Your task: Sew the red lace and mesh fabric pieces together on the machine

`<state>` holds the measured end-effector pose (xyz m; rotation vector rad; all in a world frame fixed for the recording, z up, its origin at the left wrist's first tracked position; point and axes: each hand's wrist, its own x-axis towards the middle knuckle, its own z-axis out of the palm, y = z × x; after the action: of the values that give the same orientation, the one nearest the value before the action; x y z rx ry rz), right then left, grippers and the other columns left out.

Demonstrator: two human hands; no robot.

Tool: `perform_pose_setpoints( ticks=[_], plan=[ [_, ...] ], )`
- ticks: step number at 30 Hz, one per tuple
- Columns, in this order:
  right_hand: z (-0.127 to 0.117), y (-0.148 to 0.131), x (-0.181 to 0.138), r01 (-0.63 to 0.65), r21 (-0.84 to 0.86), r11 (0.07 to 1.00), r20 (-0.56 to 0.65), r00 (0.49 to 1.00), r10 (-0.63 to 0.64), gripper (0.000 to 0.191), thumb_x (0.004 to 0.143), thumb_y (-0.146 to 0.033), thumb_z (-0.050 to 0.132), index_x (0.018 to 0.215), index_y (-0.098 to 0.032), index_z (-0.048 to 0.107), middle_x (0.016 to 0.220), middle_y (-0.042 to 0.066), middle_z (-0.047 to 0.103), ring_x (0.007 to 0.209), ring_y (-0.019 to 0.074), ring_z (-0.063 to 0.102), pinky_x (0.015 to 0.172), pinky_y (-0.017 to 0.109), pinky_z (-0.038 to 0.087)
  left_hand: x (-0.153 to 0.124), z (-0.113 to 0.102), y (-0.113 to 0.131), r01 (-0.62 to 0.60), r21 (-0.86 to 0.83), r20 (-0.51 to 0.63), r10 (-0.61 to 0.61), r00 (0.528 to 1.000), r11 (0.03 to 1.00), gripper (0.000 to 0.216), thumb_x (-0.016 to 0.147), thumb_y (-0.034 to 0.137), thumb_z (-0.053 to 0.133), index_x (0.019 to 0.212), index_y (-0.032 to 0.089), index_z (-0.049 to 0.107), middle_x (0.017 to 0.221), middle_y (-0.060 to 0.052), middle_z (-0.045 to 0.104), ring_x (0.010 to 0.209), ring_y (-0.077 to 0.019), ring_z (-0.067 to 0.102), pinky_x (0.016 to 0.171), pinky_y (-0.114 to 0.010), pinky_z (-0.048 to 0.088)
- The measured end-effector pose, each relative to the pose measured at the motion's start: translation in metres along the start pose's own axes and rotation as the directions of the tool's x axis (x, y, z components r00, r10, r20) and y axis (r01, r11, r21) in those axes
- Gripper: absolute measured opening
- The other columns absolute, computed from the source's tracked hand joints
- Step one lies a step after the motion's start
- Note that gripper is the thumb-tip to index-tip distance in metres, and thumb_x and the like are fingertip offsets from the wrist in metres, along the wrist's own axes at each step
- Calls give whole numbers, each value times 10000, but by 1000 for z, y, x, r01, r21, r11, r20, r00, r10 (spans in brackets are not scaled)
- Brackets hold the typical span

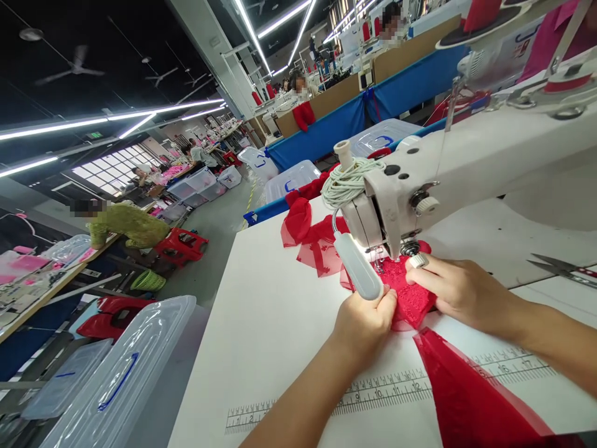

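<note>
Red lace fabric [410,303] lies under the needle area of a white sewing machine [466,168]. My left hand [366,320] pinches the fabric's left edge, just below the white clip-on lamp [358,266]. On the other side, my right hand [452,286] closes on the fabric's right edge beside the presser foot [379,264]. Some fingertips of both hands are hidden by cloth or the lamp. Sheer red cloth [321,249] trails behind the machine head. Another red piece [466,386] hangs toward the table's front edge.
Scissors [564,267] lie right of my right hand. A printed ruler [382,393] runs across the white table [242,323]. A lidded clear bin [125,373] stands at lower left. Behind are blue cloth troughs [321,134]; a person in a yellow-green top [128,225] leans over a left table.
</note>
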<state>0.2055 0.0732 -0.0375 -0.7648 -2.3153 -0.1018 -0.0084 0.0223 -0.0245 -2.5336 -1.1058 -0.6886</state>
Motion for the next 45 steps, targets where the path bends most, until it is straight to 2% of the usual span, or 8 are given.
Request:
perform_pose_setpoints(
  ticks=[3,5,8,11,23,31,40,45],
  plan=[
    [-1,-2,2,-3,18,1000,-13,1000,3,335,636,83,328,754,-231,342,749,2,366,573,173,313,498,312,199,4,-10,6,4,-16,32,-3,999,1000,241,948,66,465,1026,78,692,900,-104,724,718,-186,665,597,-274,578],
    [-2,-2,2,6,41,999,-4,1000,-6,339,635,88,336,759,-228,353,753,3,372,592,175,327,512,312,213,5,-18,10,36,-91,101,-26,995,995,299,973,197,464,1098,47,691,1017,-161,722,788,-220,682,649,-312,607],
    [-1,-2,1,18,55,998,8,1000,-19,326,656,78,355,773,-225,386,766,11,403,620,184,366,526,317,227,3,-27,14,88,-164,187,-57,981,982,635,1027,537,337,1146,28,698,1140,-231,702,877,-284,704,706,-383,635],
    [-1,-1,1,26,52,998,3,1000,-26,320,657,62,363,789,-227,403,780,17,422,626,194,377,525,324,229,-2,-27,17,98,-146,183,-70,981,984,903,995,702,124,1187,32,697,1193,-249,697,932,-312,720,737,-418,647],
    [-7,-5,10,30,36,999,-22,999,-30,277,736,48,374,754,-224,425,745,20,458,598,192,418,520,330,283,-5,-19,21,68,-23,35,-67,997,997,877,988,716,155,1119,60,722,1063,-208,750,852,-281,751,704,-380,656],
    [-4,-2,9,5,29,1000,-11,1000,-5,260,750,32,379,753,-226,418,757,18,461,595,180,428,507,314,288,-6,-16,18,72,1,39,-72,997,997,856,1001,685,161,1166,56,718,1048,-202,754,853,-290,747,688,-390,657],
    [10,5,2,-54,-4,999,9,998,54,269,796,5,381,823,-201,552,877,66,590,687,204,525,534,310,346,-8,-14,15,77,36,65,-79,995,996,808,1001,689,241,1208,56,698,1103,-206,740,937,-314,730,717,-398,646],
    [8,5,7,-54,6,999,20,998,54,273,776,11,375,805,-211,533,796,44,539,654,197,496,542,298,369,-7,-11,12,80,74,59,-85,995,994,780,983,711,319,1211,68,697,1113,-210,737,982,-321,721,709,-380,639]
  ],
)
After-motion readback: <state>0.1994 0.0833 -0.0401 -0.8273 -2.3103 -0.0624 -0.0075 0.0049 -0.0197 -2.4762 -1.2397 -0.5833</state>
